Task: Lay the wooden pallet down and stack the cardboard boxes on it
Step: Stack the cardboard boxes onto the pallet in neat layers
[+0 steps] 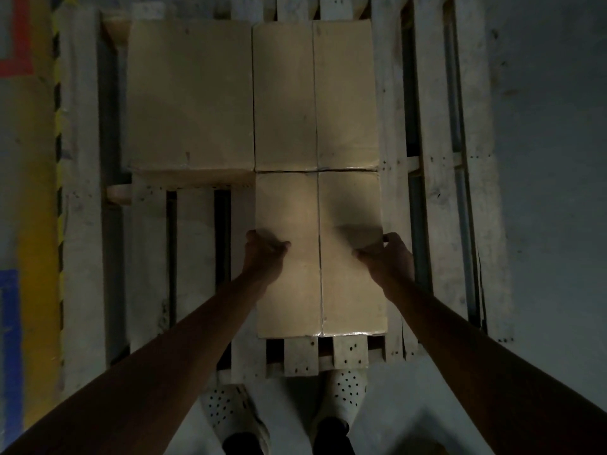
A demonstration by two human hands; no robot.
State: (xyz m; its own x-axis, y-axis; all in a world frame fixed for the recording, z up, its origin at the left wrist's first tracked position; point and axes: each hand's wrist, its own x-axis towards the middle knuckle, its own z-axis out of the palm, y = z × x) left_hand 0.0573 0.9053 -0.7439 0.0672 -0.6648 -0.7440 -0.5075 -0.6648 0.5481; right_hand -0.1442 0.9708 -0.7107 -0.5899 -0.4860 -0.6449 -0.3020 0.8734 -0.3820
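The left hand (266,254) and right hand (389,259) clasp the smooth rectangular cardboard box (292,297) between them (thumbs on top), atop the rough slatted pallet (193,257).

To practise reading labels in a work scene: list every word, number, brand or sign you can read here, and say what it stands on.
No text can be read.
The near box, far left box and far right box show plain cardboard; the pallet shows no stamp; the floor paint is colour patches and stripes, without letters.
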